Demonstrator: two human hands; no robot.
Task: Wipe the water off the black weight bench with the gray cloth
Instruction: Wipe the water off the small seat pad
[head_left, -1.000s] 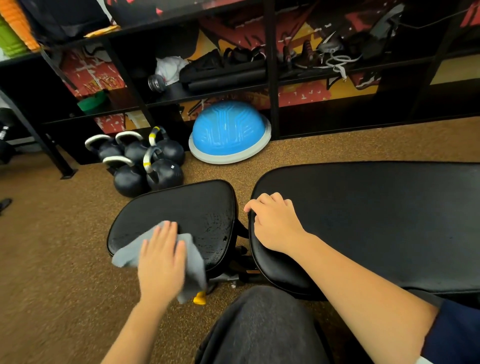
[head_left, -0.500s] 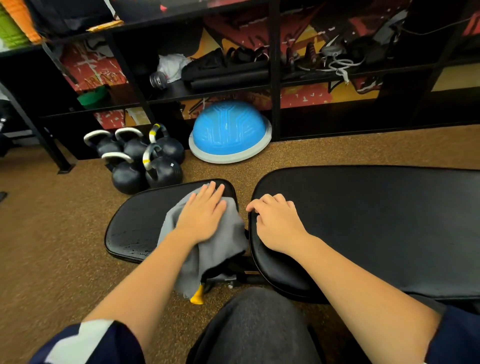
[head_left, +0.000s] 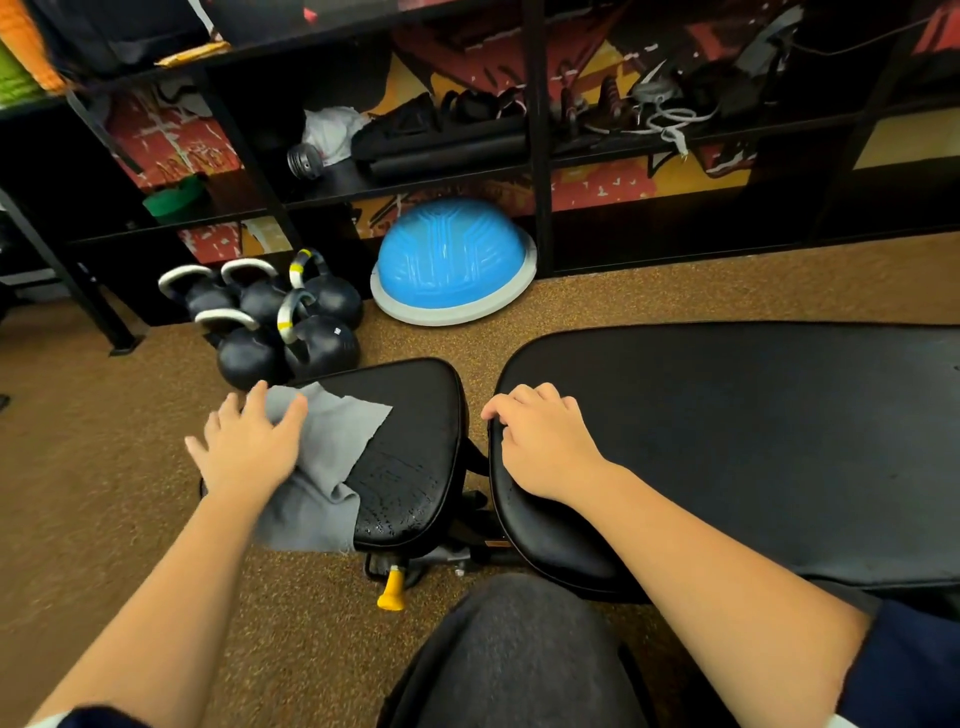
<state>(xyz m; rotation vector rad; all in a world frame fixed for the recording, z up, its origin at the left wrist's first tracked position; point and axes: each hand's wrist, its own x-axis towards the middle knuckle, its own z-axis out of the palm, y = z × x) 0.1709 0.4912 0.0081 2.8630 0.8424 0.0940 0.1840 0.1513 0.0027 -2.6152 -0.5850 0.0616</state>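
My left hand (head_left: 249, 447) lies flat, fingers spread, pressing the gray cloth (head_left: 322, 467) on the seat pad's (head_left: 415, 415) left half. Droplets remain on its near right part. My right hand (head_left: 545, 441) rests loosely curled, empty, on the back pad (head_left: 753, 441); I judge wiping partway done.
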